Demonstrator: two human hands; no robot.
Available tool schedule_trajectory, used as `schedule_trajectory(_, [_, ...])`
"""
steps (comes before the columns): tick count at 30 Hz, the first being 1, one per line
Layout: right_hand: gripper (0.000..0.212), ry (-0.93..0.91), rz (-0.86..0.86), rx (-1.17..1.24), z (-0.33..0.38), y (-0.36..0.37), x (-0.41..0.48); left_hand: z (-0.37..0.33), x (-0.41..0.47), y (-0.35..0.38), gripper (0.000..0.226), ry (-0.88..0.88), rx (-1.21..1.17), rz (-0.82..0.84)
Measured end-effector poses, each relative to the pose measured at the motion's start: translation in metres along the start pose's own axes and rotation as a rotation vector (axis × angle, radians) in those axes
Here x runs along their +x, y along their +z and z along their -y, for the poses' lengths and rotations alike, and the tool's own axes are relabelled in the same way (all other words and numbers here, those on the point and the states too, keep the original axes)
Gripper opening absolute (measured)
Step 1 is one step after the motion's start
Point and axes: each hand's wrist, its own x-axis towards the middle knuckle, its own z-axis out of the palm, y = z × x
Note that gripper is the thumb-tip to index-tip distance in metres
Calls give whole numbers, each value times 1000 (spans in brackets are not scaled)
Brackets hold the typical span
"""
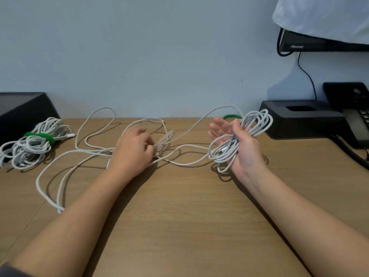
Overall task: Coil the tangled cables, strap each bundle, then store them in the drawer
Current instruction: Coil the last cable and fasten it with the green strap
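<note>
A long white cable (83,154) lies in loose tangled loops across the middle and left of the wooden desk (179,216). My right hand (241,148) is raised palm up, with a partly wound coil (253,124) of that cable looped around it. My left hand (135,148) rests on the desk and pinches the loose cable near the middle. At the far left lies a finished white cable bundle (32,144) bound with a green strap (43,136). A loose green strap (231,116) lies behind my right hand. No drawer is visible.
A black box (22,110) stands at the back left. At the back right sit a black tray-like holder (299,120) and a desk phone (355,120). A screen (311,44) under a white cloth hangs top right, with a black wire running down.
</note>
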Motion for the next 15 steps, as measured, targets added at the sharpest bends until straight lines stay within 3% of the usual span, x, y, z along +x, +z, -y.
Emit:
schedule_trajectory(4, [24, 14, -10, -29, -2, 0, -1, -4, -1, -2, 3, 175, 94, -32])
schedule_trajectory(7, [22, 9, -14, -51, -2, 0, -1, -10, -1, -4, 7, 229, 60, -82])
schedule_trajectory(15, [25, -1, 45, -70, -4, 2, 0, -15, -6, -8, 28, -92, -286, -148])
